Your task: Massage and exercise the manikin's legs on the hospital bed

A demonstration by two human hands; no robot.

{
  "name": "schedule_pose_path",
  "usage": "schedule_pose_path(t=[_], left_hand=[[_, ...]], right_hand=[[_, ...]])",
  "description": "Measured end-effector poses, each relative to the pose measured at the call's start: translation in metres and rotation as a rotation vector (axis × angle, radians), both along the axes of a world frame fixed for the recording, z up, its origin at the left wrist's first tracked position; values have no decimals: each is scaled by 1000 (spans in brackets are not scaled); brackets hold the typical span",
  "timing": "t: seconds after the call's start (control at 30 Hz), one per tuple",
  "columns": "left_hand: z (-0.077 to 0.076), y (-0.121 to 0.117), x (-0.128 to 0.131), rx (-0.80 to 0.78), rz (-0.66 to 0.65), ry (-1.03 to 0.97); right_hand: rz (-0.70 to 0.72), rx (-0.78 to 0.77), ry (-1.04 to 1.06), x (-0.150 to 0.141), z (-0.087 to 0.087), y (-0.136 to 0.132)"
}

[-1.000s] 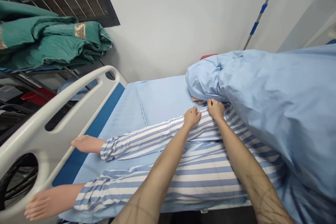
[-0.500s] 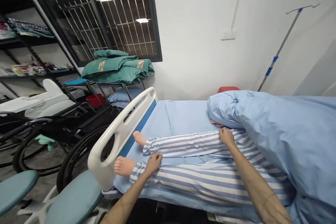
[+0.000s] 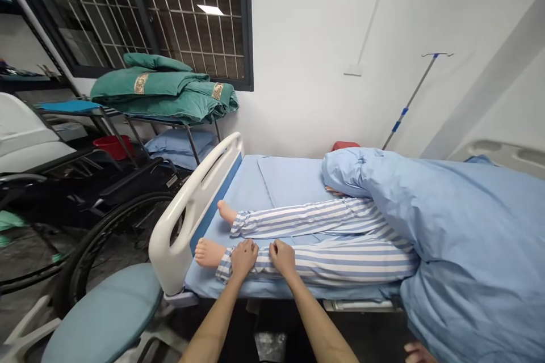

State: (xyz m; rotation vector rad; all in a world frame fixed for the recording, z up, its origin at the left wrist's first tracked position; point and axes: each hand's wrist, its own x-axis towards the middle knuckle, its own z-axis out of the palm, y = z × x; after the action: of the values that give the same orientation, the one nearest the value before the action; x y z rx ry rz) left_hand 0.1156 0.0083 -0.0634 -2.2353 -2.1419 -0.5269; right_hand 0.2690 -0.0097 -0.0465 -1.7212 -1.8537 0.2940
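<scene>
White plaster walls enclose the room, with one barred window at 11 o'clock and one drip stand with blue bands at 1 o'clock. A hospital bed fills the lower middle, its blue sheet smooth and its white moulded footboard curving up on the left. On the bed lies a patient manikin in blue-and-white striped cotton pyjamas, its upper body under a crumpled pale blue duvet at 3 o'clock. Beyond the footboard, a black wheelchair stands at 9 o'clock and a teal padded seat at 7 o'clock, while a stack of folded green cloth with gold trim sits on a metal rack at 10 o'clock. Two bare feet show, the nearer one close to the footboard. The left hand and right hand sit side by side, both in a narrow grip, fingers closed on the nearer striped trouser leg just above the ankle. A third hand shows at 5 o'clock beside the duvet (someone else's, as both of the person's own are on the leg).
</scene>
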Motion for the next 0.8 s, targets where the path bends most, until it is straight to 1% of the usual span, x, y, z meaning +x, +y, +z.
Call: schedule_pose_path(t=[0.07, 0.17, 0.37, 0.47, 0.53, 0.6, 0.67, 0.73, 0.8], left_hand=[[-1, 0, 0, 21, -3, 17], [-3, 1, 1, 31, -6, 18], [-5, 2, 0, -4, -28, -6], [-3, 0, 0, -1, -32, -52], [1, -2, 2, -1, -12, -108], [5, -6, 6, -7, 37, -201], [9, -9, 12, -37, 96, -369], [13, -10, 16, -89, 117, -622], [16, -7, 16, -116, 165, -896]], right_hand=[[-45, 15, -29, -1, -2, 0], [-52, 10, -60, -1, -3, 1], [-83, -95, -123, -4, 5, 2], [-84, -143, -147, -5, 9, 0], [-92, -171, -160, -5, 12, -1], [-104, -206, -163, -6, 15, -1], [-95, -247, -150, -9, 19, 0], [-34, -266, -125, -17, 27, 6], [76, -245, -97, -30, 36, 17]])
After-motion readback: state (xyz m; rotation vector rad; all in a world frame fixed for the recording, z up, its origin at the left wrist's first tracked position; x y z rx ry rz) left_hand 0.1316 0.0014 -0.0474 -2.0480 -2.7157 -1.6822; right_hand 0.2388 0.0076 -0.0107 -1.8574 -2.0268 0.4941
